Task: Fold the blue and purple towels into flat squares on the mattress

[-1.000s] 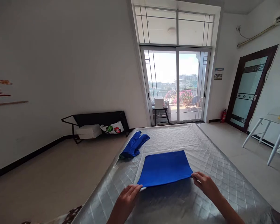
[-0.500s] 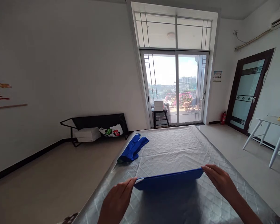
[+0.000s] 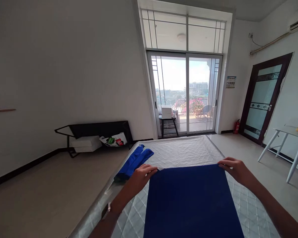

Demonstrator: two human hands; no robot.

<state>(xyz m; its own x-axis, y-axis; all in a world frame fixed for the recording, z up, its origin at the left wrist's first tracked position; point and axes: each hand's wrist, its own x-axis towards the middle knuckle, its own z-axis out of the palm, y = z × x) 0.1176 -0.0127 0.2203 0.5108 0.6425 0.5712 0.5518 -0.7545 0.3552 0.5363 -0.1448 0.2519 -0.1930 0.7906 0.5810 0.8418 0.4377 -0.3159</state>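
A dark blue rectangular cloth panel point(image 3: 188, 201) spreads toward me over the mattress, its lower end cut off by the picture's edge. My left hand point(image 3: 143, 175) pinches its far left corner. At the far right corner, my right hand point(image 3: 233, 168) grips it between thumb and fingers. The far edge is stretched nearly straight between both hands. Just beyond my left hand, a crumpled bright blue cloth point(image 3: 134, 161) lies on the mattress's left side.
A silvery quilted mattress point(image 3: 181, 150) fills the middle. Against the left wall stands a low black rack point(image 3: 101, 130) with white boxes point(image 3: 86, 144) and a printed bag point(image 3: 113, 139). A white stool point(image 3: 285, 138) is at right. Sliding glass doors point(image 3: 186, 96) stand beyond.
Both hands have risen and moved slightly farther away, still gripping the blue panel. Its face, seen nearly edge-on before, now opens out broadly toward me. My view has shifted slightly right.
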